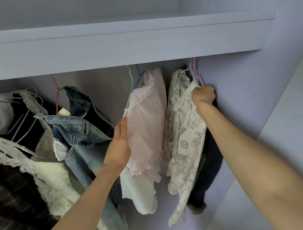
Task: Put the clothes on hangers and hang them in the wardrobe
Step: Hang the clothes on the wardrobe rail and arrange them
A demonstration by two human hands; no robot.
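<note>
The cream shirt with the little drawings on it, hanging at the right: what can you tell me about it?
The printed cream shirt is thin, soft-looking cloth covered in small dark line drawings, with a frilled collar and long sleeves dangling. It hangs on a hanger near the wardrobe's right wall, beside a pale pink top, with a dark garment behind it. The right hand grips it at the shoulder.

Pretty dim, flat lighting with a bluish-purple cast — no glare anywhere. Under the shelf [121, 48] it goes shadowy, and the dark clothes [15, 194] lose detail. Overall a bit soft, and the wide lens bends straight edges near the corners.
</note>
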